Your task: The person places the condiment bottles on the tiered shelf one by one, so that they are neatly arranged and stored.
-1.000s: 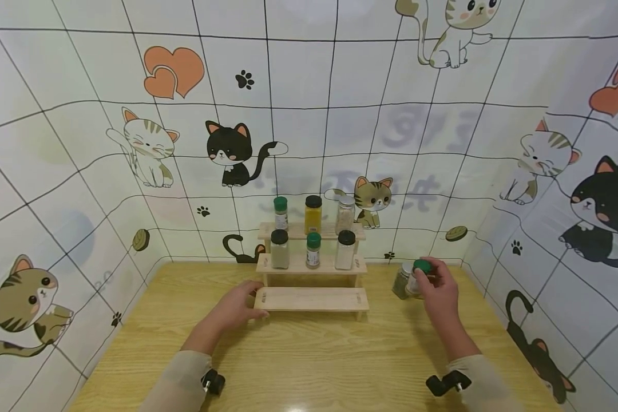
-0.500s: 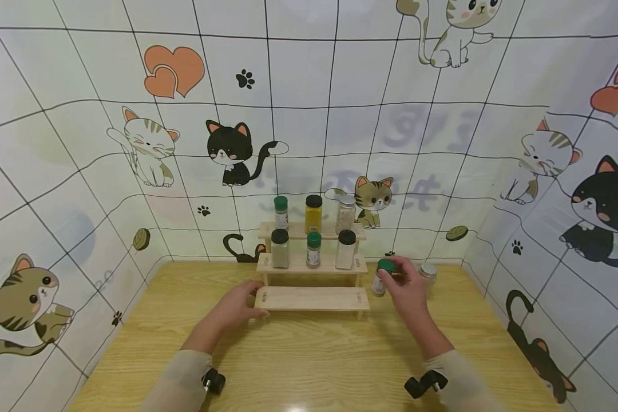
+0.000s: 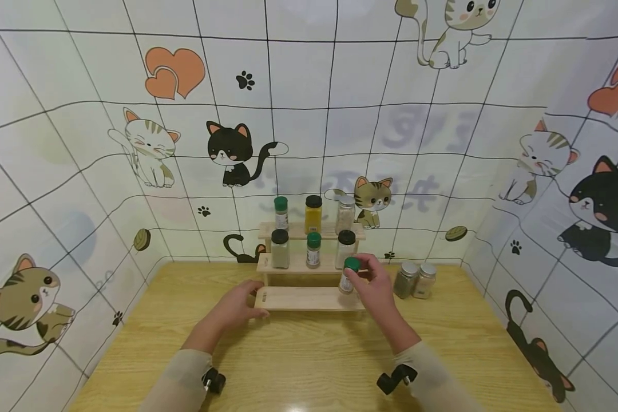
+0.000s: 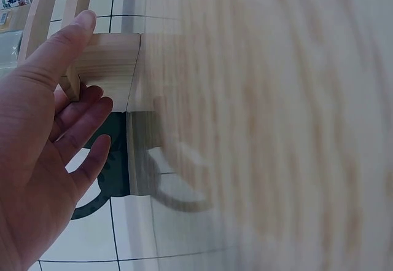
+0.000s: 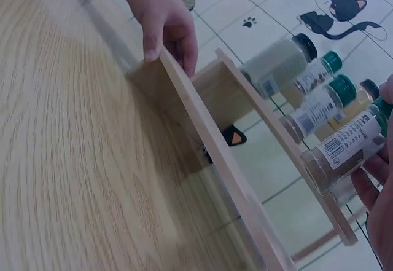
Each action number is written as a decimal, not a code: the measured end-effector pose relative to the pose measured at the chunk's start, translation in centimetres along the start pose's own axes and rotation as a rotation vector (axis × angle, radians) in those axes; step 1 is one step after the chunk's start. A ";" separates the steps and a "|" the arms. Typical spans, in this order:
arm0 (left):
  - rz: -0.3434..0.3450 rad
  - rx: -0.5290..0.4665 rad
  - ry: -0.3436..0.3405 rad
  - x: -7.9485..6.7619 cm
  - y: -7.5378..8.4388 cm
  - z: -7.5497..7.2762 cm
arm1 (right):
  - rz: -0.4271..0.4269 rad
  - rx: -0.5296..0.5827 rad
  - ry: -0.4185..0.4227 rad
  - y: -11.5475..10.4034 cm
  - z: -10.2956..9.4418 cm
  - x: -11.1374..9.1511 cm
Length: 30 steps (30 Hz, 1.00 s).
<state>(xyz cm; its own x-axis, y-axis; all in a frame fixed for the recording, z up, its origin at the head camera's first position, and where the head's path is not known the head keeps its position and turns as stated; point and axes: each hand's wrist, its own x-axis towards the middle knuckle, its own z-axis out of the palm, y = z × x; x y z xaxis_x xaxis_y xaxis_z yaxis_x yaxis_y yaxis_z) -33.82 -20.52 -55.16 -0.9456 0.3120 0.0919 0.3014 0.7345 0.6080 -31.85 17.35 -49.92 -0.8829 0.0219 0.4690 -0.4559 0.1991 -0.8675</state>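
My right hand [image 3: 380,287] pinches a small spice jar with a green lid [image 3: 347,282] near its top. In the head view the jar appears over the right part of the lowest tier of a three-step wooden spice rack [image 3: 298,298]. From the right wrist, that jar [image 5: 347,143] shows a white barcode label and brown contents, tilted in the picture; a gap separates it from the lowest board. My left hand [image 3: 239,303] grips the left end of that tier, thumb [image 4: 70,37] at the front edge and fingers behind.
The middle tier bears a black-lidded jar [image 3: 280,252], a green-lidded jar [image 3: 313,252] and another black-lidded jar [image 3: 345,243]. Three jars stand on the top tier, including a yellow one [image 3: 313,217]. Two grey-lidded jars [image 3: 405,281] stand on the table [image 3: 309,360] at right.
My right hand has carried the green-lidded jar leftward from beside the two grey-lidded jars to the right end of the lowest tier. My left hand has stayed on the rack.
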 end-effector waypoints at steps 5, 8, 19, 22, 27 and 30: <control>0.001 0.002 0.000 -0.1 0.2 -0.2 | 0.010 0.023 -0.051 -0.4 2.1 0.3; 0.011 0.004 0.004 -0.1 0.3 -0.2 | 0.011 0.034 -0.076 -0.6 3.4 0.4; 0.014 -0.001 -0.003 0.0 0.2 -0.1 | 0.007 0.034 -0.165 -1.2 8.0 0.8; 0.007 -0.005 0.001 0.1 0.2 -0.1 | 0.011 0.040 -0.193 -1.4 8.9 0.8; 0.006 -0.005 0.006 0.1 0.3 -0.1 | 0.026 0.068 -0.225 -1.8 10.5 0.7; 0.010 0.001 0.004 0.0 0.2 -0.1 | 0.022 0.082 -0.244 -1.7 11.5 0.6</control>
<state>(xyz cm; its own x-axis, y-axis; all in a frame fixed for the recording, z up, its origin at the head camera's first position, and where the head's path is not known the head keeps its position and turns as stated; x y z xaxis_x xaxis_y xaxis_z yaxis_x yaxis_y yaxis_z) -33.77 -20.41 -54.92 -0.9429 0.3174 0.1013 0.3115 0.7321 0.6058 -32.93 5.80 -50.04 -0.8892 -0.2139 0.4045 -0.4351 0.1213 -0.8922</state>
